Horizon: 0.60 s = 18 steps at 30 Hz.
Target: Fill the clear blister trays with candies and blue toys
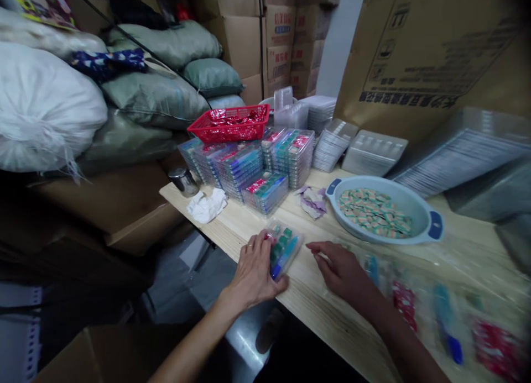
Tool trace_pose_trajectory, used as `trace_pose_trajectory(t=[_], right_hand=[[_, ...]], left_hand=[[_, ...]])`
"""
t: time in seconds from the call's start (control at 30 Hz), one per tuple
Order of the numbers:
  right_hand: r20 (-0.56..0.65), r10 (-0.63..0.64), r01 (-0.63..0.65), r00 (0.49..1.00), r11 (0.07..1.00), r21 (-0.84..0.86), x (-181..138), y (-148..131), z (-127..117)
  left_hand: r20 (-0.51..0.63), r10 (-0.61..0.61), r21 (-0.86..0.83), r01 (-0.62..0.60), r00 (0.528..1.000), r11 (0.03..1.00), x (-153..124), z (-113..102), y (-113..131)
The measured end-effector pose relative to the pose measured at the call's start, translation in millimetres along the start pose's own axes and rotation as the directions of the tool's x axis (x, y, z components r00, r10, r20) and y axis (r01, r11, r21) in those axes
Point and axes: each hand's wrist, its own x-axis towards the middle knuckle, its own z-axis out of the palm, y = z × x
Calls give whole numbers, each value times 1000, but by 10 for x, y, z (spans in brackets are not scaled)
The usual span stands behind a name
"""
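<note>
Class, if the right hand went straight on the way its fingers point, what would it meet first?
The right hand would probably meet the side of the clear plastic pack that the left hand holds. How high the right hand hovers is hard to judge, so it might pass over the pack.

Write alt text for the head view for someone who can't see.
A person's left hand holds a clear pack on a wooden table, the right hand apart from it. Beyond, a red basket tops stacked packs near a blue basin of small pieces.
</note>
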Motion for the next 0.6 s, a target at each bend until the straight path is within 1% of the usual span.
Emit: trace_pose_trajectory(t=[0.07, 0.13, 0.17, 0.2, 0.23, 0.27, 0.3, 0.33, 0.37, 0.4, 0.43, 0.47, 0.53, 0.6], right_hand=[[-16, 14, -14, 1000, 1000, 8, -42, -13, -22], [-33, 44, -42, 998, 997, 58, -100, -46, -23], [-49, 81, -76, 996, 992, 103, -135, -75, 1], [-65, 147, -134, 987, 976, 171, -173, -112, 46], [-71, 246, -220, 967, 938, 267, -212, -157, 112], [-48, 367, -322, 929, 865, 384, -251, -209, 196], [7, 487, -423, 873, 752, 506, -287, -264, 288], [91, 577, -504, 812, 613, 609, -318, -320, 379], [174, 625, -552, 761, 483, 680, -342, -372, 460], [236, 645, -578, 727, 387, 719, -357, -418, 524], [267, 649, -585, 712, 340, 736, -364, -455, 568], [269, 646, -581, 714, 334, 742, -366, -480, 595], [235, 629, -557, 741, 380, 738, -366, -493, 617], [207, 616, -534, 760, 410, 740, -381, -458, 649]], left_hand=[[10, 18, -48, -18, 1000, 999, 3, -9, 24], [7, -11, -123, 11, 1000, 992, 28, -45, 31], [1, -44, -161, 44, 999, 986, 51, -68, 25], [-8, -90, -193, 87, 996, 977, 84, -89, 8], [-22, -150, -221, 142, 988, 965, 125, -106, -20], [-31, -222, -248, 207, 975, 946, 172, -117, -60], [-22, -292, -274, 275, 956, 922, 223, -121, -111], [3, -348, -302, 333, 937, 893, 274, -116, -168], [39, -386, -336, 375, 922, 864, 321, -104, -228], [78, -402, -376, 400, 913, 836, 360, -86, -283], [113, -401, -420, 410, 909, 810, 388, -63, -328], [134, -393, -466, 408, 910, 785, 404, -37, -357], [148, -387, -562, 399, 910, 724, 398, 19, -362], [171, -376, -642, 393, 911, 658, 349, 68, -301]])
